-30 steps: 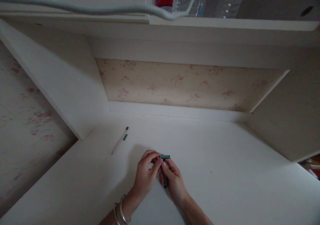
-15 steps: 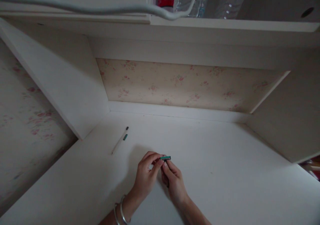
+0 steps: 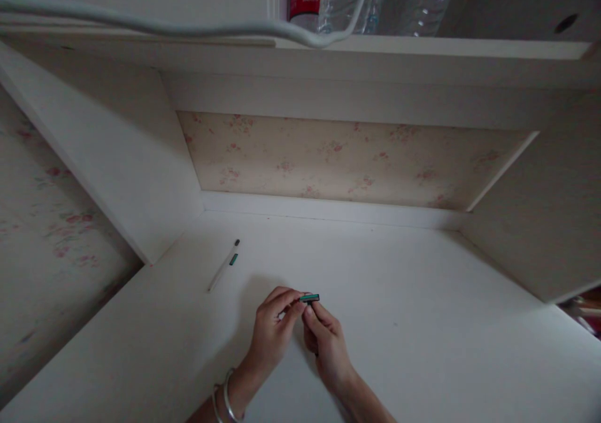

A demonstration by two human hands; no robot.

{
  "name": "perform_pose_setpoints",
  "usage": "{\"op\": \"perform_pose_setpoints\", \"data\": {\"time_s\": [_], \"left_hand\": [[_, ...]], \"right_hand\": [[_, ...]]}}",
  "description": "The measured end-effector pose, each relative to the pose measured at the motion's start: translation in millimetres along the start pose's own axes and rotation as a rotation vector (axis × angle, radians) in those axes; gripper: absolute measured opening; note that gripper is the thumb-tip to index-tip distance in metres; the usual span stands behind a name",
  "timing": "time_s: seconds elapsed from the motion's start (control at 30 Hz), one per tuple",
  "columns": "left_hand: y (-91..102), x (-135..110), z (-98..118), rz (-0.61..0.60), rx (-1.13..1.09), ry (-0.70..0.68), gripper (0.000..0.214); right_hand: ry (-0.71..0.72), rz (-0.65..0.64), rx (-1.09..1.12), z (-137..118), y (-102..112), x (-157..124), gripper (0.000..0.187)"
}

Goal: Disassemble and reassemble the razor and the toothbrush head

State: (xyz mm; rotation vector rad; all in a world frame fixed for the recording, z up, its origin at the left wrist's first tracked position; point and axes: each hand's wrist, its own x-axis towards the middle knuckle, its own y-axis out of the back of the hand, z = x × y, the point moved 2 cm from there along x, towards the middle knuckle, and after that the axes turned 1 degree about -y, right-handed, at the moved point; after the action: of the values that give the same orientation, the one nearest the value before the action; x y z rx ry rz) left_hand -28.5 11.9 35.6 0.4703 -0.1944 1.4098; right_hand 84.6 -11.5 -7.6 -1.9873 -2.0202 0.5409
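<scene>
Above the white desktop, both hands meet at a razor (image 3: 310, 298) whose narrow head is green and black. My left hand (image 3: 275, 326), with silver bangles at the wrist, pinches the left end of that head between thumb and fingers. Fingers of my right hand (image 3: 326, 338) wrap round the dark handle just under the head; most of the handle is hidden in the palm. To the left, a small green and black piece (image 3: 233, 259), resembling a razor cartridge, lies on the desk beside a thin white stick (image 3: 220, 270) with a black tip.
A white desktop (image 3: 399, 273) spreads under the hands, bounded by side panels and a back wall with floral paper (image 3: 338, 160). Overhead, a shelf (image 3: 422, 46) carries a red-labelled bottle (image 3: 305, 0) and clear plastic bottles (image 3: 429, 4). A pale cable (image 3: 188, 30) crosses in front.
The camera view has shifted slightly. Both hands keep the same grip on the razor, and the pieces on the desk lie as before.
</scene>
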Motion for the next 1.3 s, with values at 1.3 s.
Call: {"op": "perform_pose_setpoints", "data": {"time_s": [1.3], "left_hand": [[7.6,3,-12,-0.174,-0.579,0.673,0.028]], "right_hand": [[0.486,0.070,-0.712,-28,3,-9,0.028]]}}
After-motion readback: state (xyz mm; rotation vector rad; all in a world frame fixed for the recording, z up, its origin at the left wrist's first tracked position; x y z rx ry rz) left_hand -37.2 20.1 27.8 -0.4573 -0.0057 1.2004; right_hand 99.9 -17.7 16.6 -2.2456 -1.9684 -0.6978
